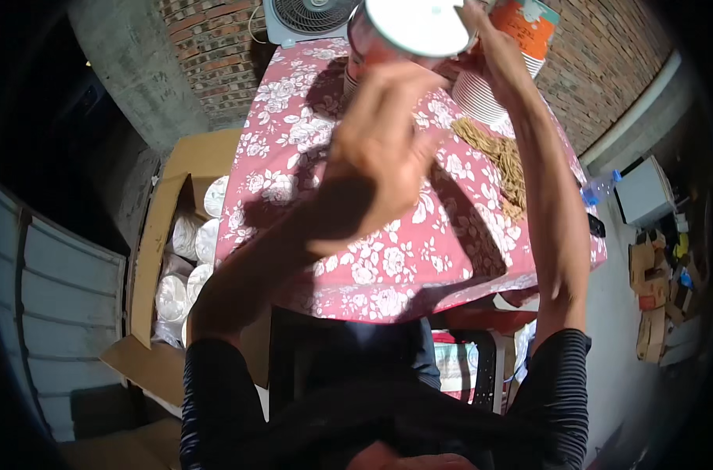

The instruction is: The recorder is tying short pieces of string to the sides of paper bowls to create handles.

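Observation:
A paper bucket (pixel 419 27) with a bright white round end and a reddish side is tilted up at the far edge of the table. My right hand (pixel 486 39) grips it at its right side; part of those fingers is hidden. My left hand (pixel 384 141) is smeared by motion just below the bucket, and whether its fingers touch the bucket cannot be made out. To the right stands a leaning stack of white paper buckets (pixel 479 98), with an orange printed bucket (pixel 525 27) at its top. A bundle of tan twine (pixel 501 164) lies near my right forearm.
A pink flowered cloth (pixel 364 262) covers the table. Beyond its far left corner sits a grey fan (pixel 313 16). On the left, an open cardboard box (pixel 164 258) holds several white wrapped rolls or stacks. A clear plastic bottle (pixel 599 188) and small cartons (pixel 650 290) are at the right.

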Demonstrator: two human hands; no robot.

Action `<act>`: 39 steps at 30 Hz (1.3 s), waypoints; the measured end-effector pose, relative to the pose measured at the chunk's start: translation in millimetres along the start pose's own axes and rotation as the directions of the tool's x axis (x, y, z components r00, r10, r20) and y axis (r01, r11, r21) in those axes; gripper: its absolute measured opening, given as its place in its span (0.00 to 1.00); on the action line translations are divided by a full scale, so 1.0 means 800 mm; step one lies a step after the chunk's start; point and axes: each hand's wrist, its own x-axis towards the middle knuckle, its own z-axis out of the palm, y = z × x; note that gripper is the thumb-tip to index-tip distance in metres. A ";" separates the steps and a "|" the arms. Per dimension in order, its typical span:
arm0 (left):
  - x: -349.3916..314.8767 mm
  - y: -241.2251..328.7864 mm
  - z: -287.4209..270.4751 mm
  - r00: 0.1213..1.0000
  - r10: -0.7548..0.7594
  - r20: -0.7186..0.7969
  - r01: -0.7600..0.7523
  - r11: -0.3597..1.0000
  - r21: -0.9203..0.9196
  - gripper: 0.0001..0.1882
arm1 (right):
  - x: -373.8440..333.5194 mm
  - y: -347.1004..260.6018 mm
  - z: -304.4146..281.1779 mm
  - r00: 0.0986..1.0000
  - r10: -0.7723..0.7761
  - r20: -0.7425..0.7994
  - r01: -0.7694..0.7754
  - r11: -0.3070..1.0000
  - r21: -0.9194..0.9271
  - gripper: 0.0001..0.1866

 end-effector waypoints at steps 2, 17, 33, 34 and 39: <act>0.003 0.010 0.005 0.996 0.067 0.057 -0.070 0.996 0.060 0.27 | 0.040 0.023 -0.013 0.810 -0.138 0.570 -0.273 0.772 0.574 0.31; 0.140 -0.297 0.051 0.895 -0.215 0.391 -0.002 0.875 0.485 0.14 | 0.030 0.169 0.075 0.660 0.749 0.056 -0.741 0.636 0.215 0.20; -0.062 0.132 0.155 0.400 -0.294 0.868 0.914 0.058 -0.401 0.32 | 0.120 -0.027 -0.083 0.927 -0.013 -0.375 -0.033 0.993 -0.116 0.09; -0.067 0.163 0.151 0.335 -0.190 0.923 0.941 0.023 -0.337 0.44 | 0.131 -0.044 -0.088 0.921 0.041 -0.387 -0.020 0.998 0.057 0.08; -0.162 0.307 0.206 0.446 -0.067 0.893 0.323 -0.918 -0.230 0.30 | 0.145 -0.131 -0.076 0.930 0.007 -0.367 0.118 0.941 0.318 0.11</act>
